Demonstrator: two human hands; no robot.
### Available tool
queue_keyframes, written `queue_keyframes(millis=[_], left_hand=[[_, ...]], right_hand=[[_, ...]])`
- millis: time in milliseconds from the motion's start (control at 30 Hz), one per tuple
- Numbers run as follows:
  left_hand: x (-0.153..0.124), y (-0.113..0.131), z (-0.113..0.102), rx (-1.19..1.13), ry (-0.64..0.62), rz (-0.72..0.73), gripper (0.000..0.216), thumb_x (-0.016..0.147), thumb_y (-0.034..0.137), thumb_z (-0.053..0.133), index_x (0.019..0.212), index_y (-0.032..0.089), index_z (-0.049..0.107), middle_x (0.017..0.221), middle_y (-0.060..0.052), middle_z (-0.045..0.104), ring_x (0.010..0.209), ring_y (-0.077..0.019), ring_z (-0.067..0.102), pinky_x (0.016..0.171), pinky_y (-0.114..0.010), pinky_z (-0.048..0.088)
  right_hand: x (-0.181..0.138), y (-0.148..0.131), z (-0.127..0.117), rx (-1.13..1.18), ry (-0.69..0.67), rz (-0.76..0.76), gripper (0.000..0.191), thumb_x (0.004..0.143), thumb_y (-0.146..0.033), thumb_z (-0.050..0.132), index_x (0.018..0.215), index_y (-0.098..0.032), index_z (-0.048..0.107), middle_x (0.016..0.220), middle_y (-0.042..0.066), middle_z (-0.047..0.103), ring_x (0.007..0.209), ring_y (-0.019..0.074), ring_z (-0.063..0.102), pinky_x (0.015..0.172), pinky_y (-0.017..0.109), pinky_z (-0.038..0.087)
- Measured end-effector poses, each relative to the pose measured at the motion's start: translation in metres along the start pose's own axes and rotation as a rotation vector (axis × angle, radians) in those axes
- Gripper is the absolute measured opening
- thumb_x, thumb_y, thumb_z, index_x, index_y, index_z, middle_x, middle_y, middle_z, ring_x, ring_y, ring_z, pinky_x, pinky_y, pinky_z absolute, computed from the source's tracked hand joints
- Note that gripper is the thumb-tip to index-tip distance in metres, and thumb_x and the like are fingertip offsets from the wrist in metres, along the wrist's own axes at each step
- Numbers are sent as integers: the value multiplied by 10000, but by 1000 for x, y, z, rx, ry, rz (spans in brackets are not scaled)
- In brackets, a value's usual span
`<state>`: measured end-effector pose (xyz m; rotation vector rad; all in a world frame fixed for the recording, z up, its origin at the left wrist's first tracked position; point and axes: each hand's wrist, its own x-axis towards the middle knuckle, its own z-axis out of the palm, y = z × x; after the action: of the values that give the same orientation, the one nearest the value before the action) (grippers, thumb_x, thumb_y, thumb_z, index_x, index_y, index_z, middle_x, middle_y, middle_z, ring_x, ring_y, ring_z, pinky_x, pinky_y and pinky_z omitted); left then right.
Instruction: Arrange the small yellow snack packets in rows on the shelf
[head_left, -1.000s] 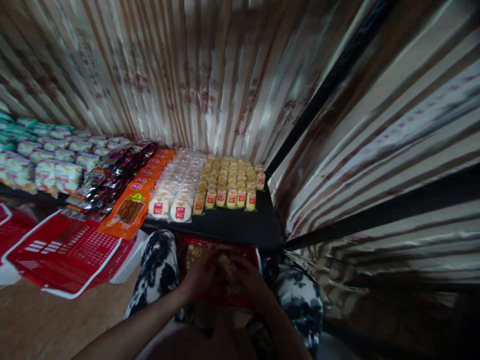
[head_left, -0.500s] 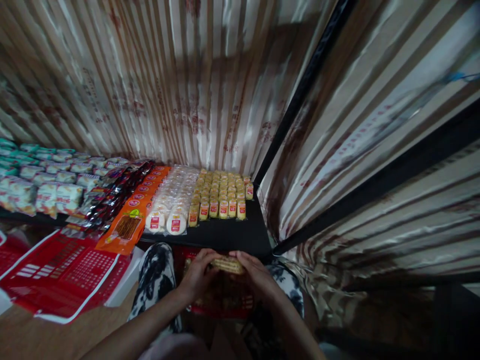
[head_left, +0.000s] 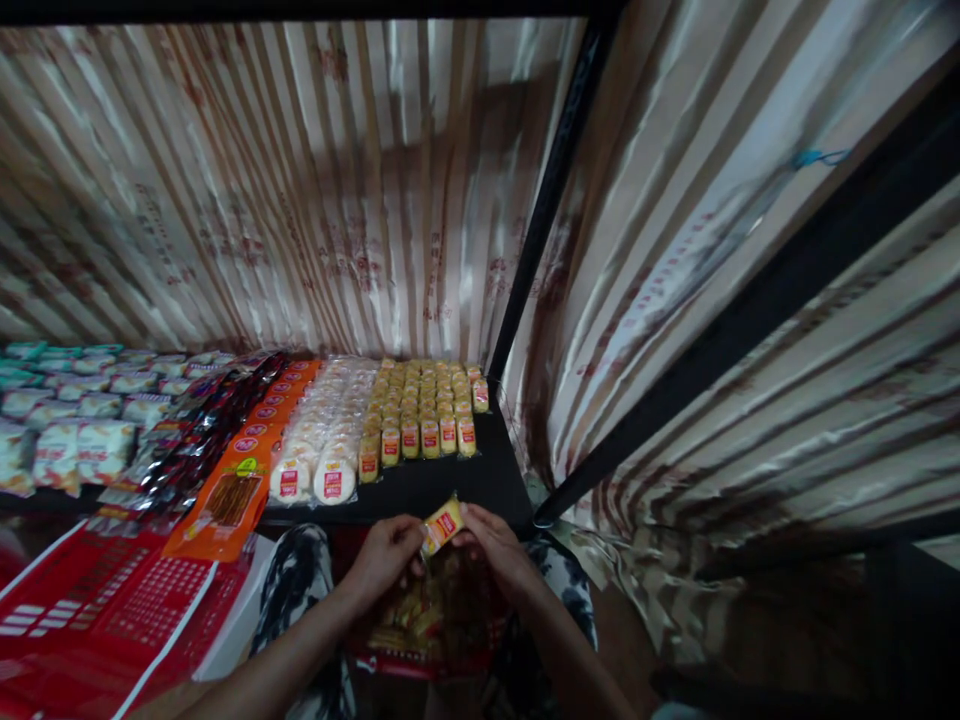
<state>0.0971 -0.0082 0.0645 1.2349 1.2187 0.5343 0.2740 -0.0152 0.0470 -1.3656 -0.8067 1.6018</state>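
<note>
Between my two hands is a small yellow wrapped snack packet [head_left: 442, 526] with a red and white label facing up. My left hand [head_left: 386, 555] pinches its left end, and my right hand [head_left: 491, 545] grips the right end. Below them, between my knees, a red basket [head_left: 390, 664] holds more yellow packets [head_left: 420, 610], dim in the shadow. Ahead on the black shelf [head_left: 480, 475] stand rows of the same yellow packets [head_left: 420, 400]. To their left are rows of round white wrapped cakes [head_left: 335, 478].
Further left lie orange snack bags [head_left: 229, 500], dark shiny packets [head_left: 191, 425] and white packets [head_left: 105, 455]. A red basket [head_left: 90, 600] with a white rim is at lower left. Black frame posts [head_left: 551, 200] and a striped plastic sheet [head_left: 337, 200] enclose the shelf.
The packet in my hands has turned so that its labelled face shows. My view has shifted, so the shelf and goods appear lower and further left.
</note>
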Motion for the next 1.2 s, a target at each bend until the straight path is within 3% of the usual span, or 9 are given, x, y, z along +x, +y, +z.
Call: queue_keyframes(millis=[100,233,367,467,600,733,933,1200], left_hand=[[6,14,-7,66,-17,1,508,728,589,428,886,130,579,537,24,545,427,-106,483,398,-206,366],[21,29,-14,125,-48,53,514,738,545,464,1026,127,541,638,18,561,451,-95,480,438,-217,392],[42,43,-15,252,-37,197,443,709,369,560,1084,134,541,720,22,535,587,-92,491,545,-200,403],[62,56,-13,390,-11,232,438,706,235,522,1136,152,535,765,13,549,633,-102,490,588,-205,405],[88,79,-10,555,-21,287,456,687,195,523,1140,159,546,816,-2,587,689,-124,515,625,-215,408],[110,109,0,675,-55,365,410,689,176,518,1095,165,575,846,-7,614,732,-133,539,662,-216,422],[144,146,21,723,-53,370,503,690,188,540,1192,186,509,996,-25,642,856,-145,590,750,-222,457],[193,168,30,797,-22,444,441,724,183,518,1164,159,533,947,-31,675,829,-140,614,768,-226,470]], right_hand=[[1,0,-1,37,4,-27,393,693,-509,643,876,-161,641,616,-12,637,521,72,542,452,160,326],[2,4,4,252,44,-4,392,627,-488,703,844,-171,626,653,1,662,563,87,573,496,172,377],[9,15,7,357,153,31,446,569,-518,719,825,-179,584,656,17,664,615,136,614,523,208,427],[16,20,0,173,283,-48,525,600,-570,657,923,-165,572,813,84,684,749,210,647,608,287,488],[22,9,-15,-390,539,-484,549,722,-531,554,1128,-162,545,1170,148,583,1071,283,543,850,425,470],[31,-12,-28,-847,588,-816,493,813,-433,510,1235,-179,488,1214,112,563,1142,254,477,970,452,387],[69,-28,-40,-951,690,-806,503,858,-476,408,1196,-121,518,1084,151,626,968,248,571,835,390,468],[104,-57,-42,-941,800,-689,594,854,-537,332,1159,-77,553,1073,181,632,993,271,578,879,385,424]])
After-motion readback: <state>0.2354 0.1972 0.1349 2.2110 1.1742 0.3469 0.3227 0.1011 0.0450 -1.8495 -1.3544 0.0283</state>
